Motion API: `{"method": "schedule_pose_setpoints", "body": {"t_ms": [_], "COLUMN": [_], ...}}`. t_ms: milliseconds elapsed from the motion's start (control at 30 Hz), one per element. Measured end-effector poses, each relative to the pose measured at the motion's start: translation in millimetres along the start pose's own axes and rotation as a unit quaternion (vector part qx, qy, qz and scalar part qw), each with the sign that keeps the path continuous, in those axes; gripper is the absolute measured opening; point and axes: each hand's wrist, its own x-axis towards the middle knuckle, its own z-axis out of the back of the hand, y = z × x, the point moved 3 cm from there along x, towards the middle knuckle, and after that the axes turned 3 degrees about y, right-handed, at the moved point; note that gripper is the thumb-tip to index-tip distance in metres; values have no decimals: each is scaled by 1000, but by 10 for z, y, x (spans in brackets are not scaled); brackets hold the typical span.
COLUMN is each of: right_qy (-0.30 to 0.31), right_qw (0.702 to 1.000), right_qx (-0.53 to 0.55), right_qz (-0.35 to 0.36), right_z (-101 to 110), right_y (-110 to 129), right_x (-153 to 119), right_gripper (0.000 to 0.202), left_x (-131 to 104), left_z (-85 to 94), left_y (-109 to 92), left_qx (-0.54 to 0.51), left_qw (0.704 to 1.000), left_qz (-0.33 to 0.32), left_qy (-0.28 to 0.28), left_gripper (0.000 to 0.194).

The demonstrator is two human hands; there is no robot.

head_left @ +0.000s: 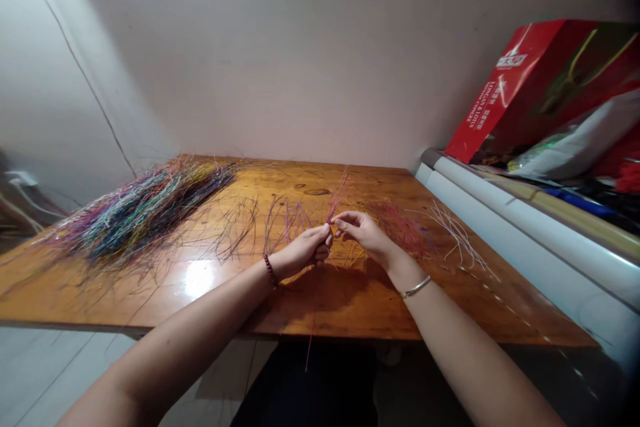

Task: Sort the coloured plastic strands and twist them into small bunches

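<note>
My left hand [316,244] is closed around a small bunch of thin pink wires [341,190], whose tops fan out above the fist. One strand hangs below the table's front edge. My right hand [364,233] is beside it, thumb and forefinger pinched together at the base of the bunch; the exact strand between the fingertips is too small to make out. Around both hands lie loose groups of wire: purple wires [296,219] to the left, red-pink wires [404,227] to the right, and yellow ones underneath.
A large heap of multicoloured wires [150,210] covers the left of the wooden table [345,320]. White wires [463,237] lie at the right, dark wires [240,227] left of centre. Along the right edge stands a white cabinet [525,233] bearing a red gift bag [505,93].
</note>
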Motion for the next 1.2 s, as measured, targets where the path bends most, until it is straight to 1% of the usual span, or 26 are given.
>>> {"method": "schedule_pose_setpoints", "body": {"t_ms": [100,200,267,333,400,500,700,867,933,1000,1067,1133,1200], "right_qy": [-61,-144,-191,-213,-214,-204,-170,-145,-135,-137,-151,-175,-206], "right_qw": [996,980,969,966,968,971,975,976,977,979,978,976,973], "right_qx": [64,132,144,131,112,106,136,163,162,151,142,124,74], "right_qz": [10,41,59,66,67,65,36,-9,-26,-22,3,40,69], "right_z": [154,401,547,627,638,576,355,142,96,118,220,390,593], "right_y": [63,120,140,151,159,160,81,-6,-26,-17,32,121,226], "right_x": [0,7,8,8,6,5,21,11,15,23,27,9,-37], "right_gripper": [30,31,31,29,28,29,33,35,35,35,35,37,38], "left_x": [8,15,19,19,17,13,3,-4,-1,5,15,26,35], "left_z": [13,23,26,25,22,17,20,14,11,10,16,32,51], "left_y": [7,10,9,8,7,-3,-21,-27,-24,-16,-5,6,14], "left_qx": [5,13,17,24,35,42,36,32,32,34,37,40,43], "left_qw": [1000,1000,1000,1000,999,999,999,999,999,999,999,999,999], "left_qz": [5,11,9,7,6,-1,6,11,12,13,10,5,1], "left_qy": [-7,-12,-14,-15,-14,-10,-15,-20,-21,-20,-19,-25,-30], "left_gripper": [35,36,36,36,36,37,37,37,37,37,36,37,37]}}
